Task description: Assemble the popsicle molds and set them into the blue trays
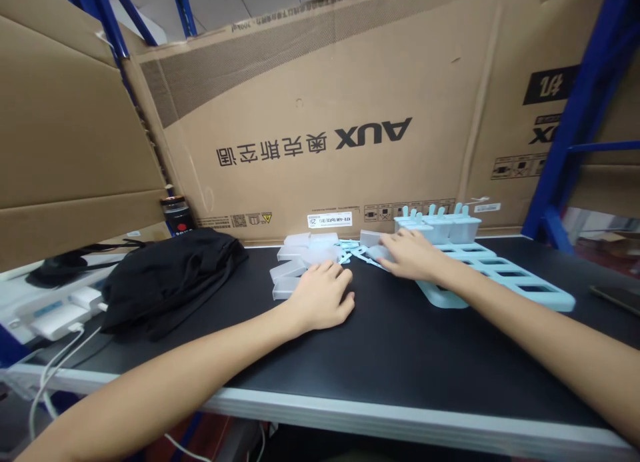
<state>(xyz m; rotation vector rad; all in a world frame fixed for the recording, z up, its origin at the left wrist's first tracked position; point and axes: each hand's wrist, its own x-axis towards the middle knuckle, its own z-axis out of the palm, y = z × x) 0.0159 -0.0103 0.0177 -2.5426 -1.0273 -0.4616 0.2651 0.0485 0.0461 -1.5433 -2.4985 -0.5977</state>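
Several clear plastic popsicle molds [287,270] lie in a loose group on the black tabletop. My left hand [323,297] rests palm down at their right side, its fingers loosely bent and the thumb apart, with nothing seen in it. Light-blue popsicle sticks [349,249] are heaped between my two hands. Further right, my right hand [413,255] has its fingers closed about a clear popsicle mold [379,253], whose far part the fingers hide. Beneath my right forearm is a light-blue mold rack [533,289] with rectangular slots. Behind it, molds with blue sticks [463,229] stand upright.
A black cloth bundle [170,279] lies at the left, beside a white power strip [60,315] with cables. A dark-lidded jar [176,214] stands behind it. Big cardboard [310,89] walls off the back. A phone-like dark slab [617,298] is at the right edge.
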